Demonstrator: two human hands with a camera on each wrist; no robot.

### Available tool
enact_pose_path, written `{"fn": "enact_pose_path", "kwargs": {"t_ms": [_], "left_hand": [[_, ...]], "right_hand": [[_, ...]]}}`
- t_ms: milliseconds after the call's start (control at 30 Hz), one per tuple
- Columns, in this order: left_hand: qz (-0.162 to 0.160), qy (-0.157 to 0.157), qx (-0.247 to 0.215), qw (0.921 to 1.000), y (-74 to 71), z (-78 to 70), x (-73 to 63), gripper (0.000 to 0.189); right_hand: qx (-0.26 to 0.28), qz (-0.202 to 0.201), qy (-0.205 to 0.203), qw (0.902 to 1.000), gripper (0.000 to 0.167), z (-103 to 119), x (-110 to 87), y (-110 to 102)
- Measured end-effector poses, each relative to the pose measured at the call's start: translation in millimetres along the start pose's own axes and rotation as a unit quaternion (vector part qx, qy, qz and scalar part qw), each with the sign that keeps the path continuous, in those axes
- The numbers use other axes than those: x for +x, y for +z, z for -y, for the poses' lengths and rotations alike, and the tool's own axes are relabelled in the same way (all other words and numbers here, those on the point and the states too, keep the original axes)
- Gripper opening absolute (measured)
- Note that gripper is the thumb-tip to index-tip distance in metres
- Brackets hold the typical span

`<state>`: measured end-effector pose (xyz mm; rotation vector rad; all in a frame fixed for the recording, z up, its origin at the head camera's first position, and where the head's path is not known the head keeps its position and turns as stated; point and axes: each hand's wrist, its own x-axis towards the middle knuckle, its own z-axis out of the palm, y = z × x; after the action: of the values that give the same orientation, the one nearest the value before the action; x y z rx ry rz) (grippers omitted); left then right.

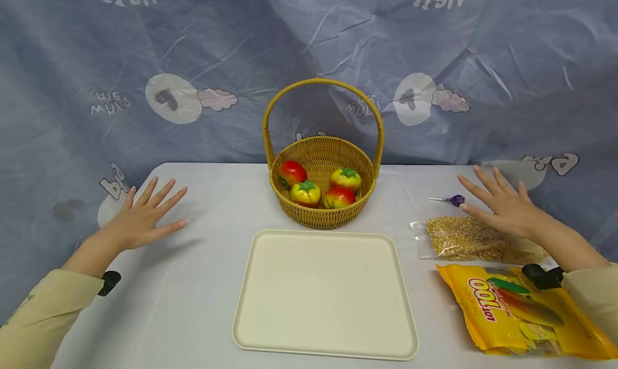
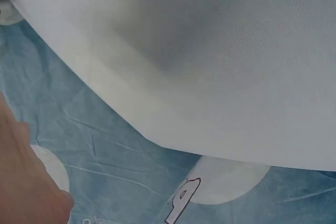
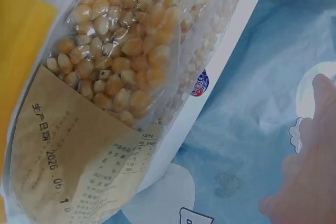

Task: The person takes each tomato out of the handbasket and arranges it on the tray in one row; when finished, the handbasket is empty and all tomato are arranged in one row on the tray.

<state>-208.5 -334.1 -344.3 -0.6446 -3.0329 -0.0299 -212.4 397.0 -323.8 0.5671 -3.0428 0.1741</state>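
Note:
My left hand point(image 1: 142, 219) is spread above the left side of the white table, holding nothing. On the right, my right hand point(image 1: 507, 208) is spread too, over a clear bag of corn kernels point(image 1: 463, 237), with nothing in its grasp. Close to its fingertips lies a lollipop point(image 1: 446, 199) in a purple wrapper. Below the corn bag is a yellow candy bag point(image 1: 512, 310) with a mango picture, partly covered by the right sleeve. The right wrist view shows the kernels point(image 3: 115, 40) and a brown label point(image 3: 68, 156) up close.
A wicker basket point(image 1: 314, 217) with a tall handle stands at the back middle, holding several red and yellow fruits point(image 1: 306, 194). In front of it lies a cream rectangular tray point(image 1: 325, 294). A blue-grey patterned cloth point(image 1: 289, 47) hangs behind the table point(image 1: 207, 283).

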Motion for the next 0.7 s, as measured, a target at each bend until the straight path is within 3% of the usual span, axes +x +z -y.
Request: {"fn": "enact_pose_path", "kwargs": {"t_ms": [233,400,567,700], "left_hand": [[0.009,-0.003,0.008,0.9999,-5.5,-1.7,0.6,0.080],[-0.022,0.019,-0.010,0.9995,-24.2,-13.0,1.6,0.077],[-0.056,0.059,-0.088,0.9928,-56.9,-37.1,19.7,0.075],[-0.100,0.090,-0.176,0.9751,-74.7,-64.5,45.0,0.067]], "right_hand": [[-0.018,-0.001,0.007,0.9998,0.071,6.8,-2.6,-4.6],[-0.039,-0.031,-0.009,0.9987,0.072,26.7,-9.1,-22.3],[-0.071,-0.064,-0.020,0.9952,0.076,61.7,-17.8,-47.9],[-0.089,-0.096,-0.002,0.9913,0.078,96.0,-31.3,-61.7]]}}
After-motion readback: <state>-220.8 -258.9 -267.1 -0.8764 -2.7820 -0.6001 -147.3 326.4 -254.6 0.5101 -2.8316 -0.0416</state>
